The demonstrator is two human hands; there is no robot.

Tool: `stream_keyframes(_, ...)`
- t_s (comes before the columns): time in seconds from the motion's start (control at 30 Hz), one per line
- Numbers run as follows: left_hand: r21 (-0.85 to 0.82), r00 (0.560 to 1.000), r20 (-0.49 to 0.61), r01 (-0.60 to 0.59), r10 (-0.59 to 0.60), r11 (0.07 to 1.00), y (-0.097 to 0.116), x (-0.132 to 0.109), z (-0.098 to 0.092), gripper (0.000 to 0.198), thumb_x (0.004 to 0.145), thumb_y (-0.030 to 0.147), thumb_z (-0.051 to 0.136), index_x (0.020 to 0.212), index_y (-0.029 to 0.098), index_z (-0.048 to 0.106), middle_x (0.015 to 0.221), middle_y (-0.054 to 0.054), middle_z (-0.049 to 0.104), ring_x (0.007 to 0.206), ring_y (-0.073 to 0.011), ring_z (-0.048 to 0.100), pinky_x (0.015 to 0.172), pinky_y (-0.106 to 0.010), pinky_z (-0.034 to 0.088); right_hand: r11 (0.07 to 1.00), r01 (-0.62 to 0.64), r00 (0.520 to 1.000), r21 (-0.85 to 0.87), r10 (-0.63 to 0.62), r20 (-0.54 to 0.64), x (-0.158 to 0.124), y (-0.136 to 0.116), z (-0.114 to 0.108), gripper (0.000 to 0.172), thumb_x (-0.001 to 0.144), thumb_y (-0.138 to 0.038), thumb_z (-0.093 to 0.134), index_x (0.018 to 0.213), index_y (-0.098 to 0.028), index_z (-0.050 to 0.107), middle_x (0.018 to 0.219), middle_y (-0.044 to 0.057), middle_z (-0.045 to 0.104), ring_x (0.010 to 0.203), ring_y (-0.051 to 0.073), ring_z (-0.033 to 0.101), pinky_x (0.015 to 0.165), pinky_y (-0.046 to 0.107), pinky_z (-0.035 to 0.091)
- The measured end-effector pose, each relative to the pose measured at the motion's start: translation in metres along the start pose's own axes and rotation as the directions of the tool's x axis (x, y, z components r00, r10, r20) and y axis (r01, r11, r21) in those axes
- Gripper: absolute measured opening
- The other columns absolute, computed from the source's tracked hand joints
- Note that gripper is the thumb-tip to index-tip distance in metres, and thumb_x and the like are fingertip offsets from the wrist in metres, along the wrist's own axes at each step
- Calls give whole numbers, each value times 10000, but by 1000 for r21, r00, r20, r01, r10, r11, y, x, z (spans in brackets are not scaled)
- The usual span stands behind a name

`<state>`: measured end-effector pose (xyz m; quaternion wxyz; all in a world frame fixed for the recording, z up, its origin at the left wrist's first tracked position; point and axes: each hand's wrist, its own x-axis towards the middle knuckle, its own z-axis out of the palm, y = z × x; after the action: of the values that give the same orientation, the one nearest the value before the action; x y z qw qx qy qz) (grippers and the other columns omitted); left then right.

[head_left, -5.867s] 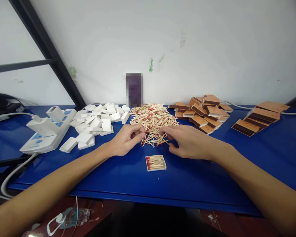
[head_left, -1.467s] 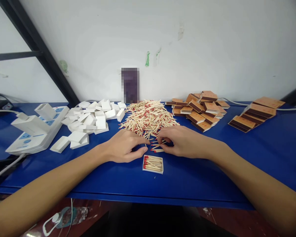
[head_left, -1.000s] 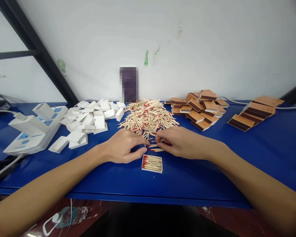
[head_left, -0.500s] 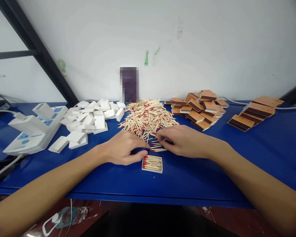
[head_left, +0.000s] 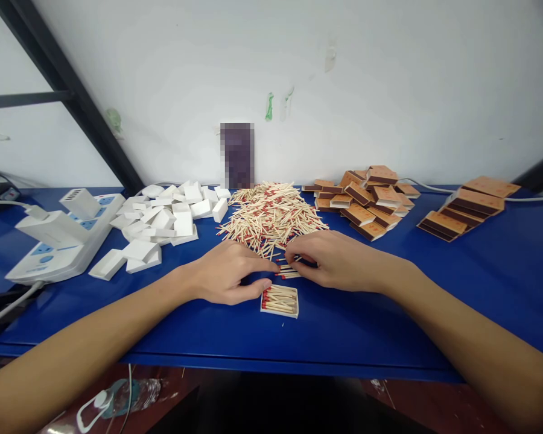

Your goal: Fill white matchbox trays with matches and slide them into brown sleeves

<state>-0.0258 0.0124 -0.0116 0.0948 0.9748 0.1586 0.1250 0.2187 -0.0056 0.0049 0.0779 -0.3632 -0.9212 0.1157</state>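
Note:
My left hand [head_left: 233, 272] has its index finger and thumb stretched out and apart. That fingertip touches the red heads of a few loose matches [head_left: 290, 275] on the table. The thumb tip rests by the upper left corner of a white matchbox tray [head_left: 297, 304], which holds a layer of matches [head_left: 278, 298] with their heads to the left. Across from it, my right hand [head_left: 328, 259] has curled fingers, with thumb and index closed round the other ends of the loose matches. Its hidden fingers lie beyond my sight. Behind both hands rises a big heap of matches [head_left: 276, 211].
White empty trays [head_left: 163, 217] are piled at the left, beside a power strip [head_left: 67, 250] with plugs. Orange-brown matchbox sleeves [head_left: 373, 199] lie heaped at the right, with more sleeves [head_left: 470, 202] farther right. A pixelated dark rectangle [head_left: 239, 154] stands against the wall.
My right hand has shifted slightly left, its fingertips nearer the loose matches. My left index finger has moved a little right, and fewer loose matches show between the hands.

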Motion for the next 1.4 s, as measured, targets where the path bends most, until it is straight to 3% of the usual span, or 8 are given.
stream_keyframes(0.23, -14, 998, -52, -47, 46, 999, 1, 0, -1, 313, 938, 303, 444, 1062, 154, 689, 797, -40, 725, 659, -165, 654, 617, -290, 477, 1000, 15, 1000, 5, -15, -1, 0, -5, -1, 119, 880, -187, 511, 845, -191, 626, 791, 9, 644, 684, 133, 531, 616, 267, 314)
stream_keyframes(0.43, -28, 998, -29, -56, 56, 998, 1, 1, 0, 311, 937, 312, 451, 1060, 150, 686, 761, -41, 709, 624, -160, 629, 580, -282, 448, 999, -1, 1000, 44, 0, 12, -2, -6, -4, 13, 794, -201, 606, 803, -193, 608, 756, -12, 622, 651, 121, 488, 601, 258, 307)
stream_keyframes(0.67, -40, 998, -29, -56, 55, 998, 1, -1, -1, 311, 927, 347, 463, 1075, 161, 663, 745, -31, 691, 620, -156, 620, 581, -276, 437, 998, -41, 999, 55, 40, 25, 0, -4, -1, 52, 765, -215, 611, 743, -195, 568, 707, -29, 592, 606, 105, 458, 565, 248, 285)
stream_keyframes(1.03, -27, 1000, 0, -15, 15, 1000, 3, -3, -1, 324, 813, 501, 553, 907, 194, 592, 624, 33, 552, 535, -132, 509, 539, -285, 360, 992, -36, 998, 117, 29, 61, 2, -6, -1, 70, 730, -232, 625, 733, -189, 570, 658, -43, 571, 563, 93, 440, 537, 242, 271)
stream_keyframes(1.27, -54, 1000, 12, -13, 13, 998, 3, -2, -3, 344, 789, 487, 582, 978, 199, 589, 642, 38, 563, 540, -132, 511, 531, -284, 350, 988, -46, 998, 150, 39, 55, 3, -5, 0, 70, 738, -239, 635, 728, -184, 592, 677, -33, 593, 563, 92, 457, 535, 236, 284)
stream_keyframes(1.4, -33, 999, 40, -4, 5, 999, 4, -2, -2, 345, 757, 504, 620, 913, 199, 584, 652, 30, 569, 559, -139, 516, 526, -284, 339, 988, -53, 997, 148, 44, 65, 3, -6, -1, 52, 735, -228, 624, 728, -188, 592, 672, -36, 594, 574, 94, 474, 543, 231, 298)
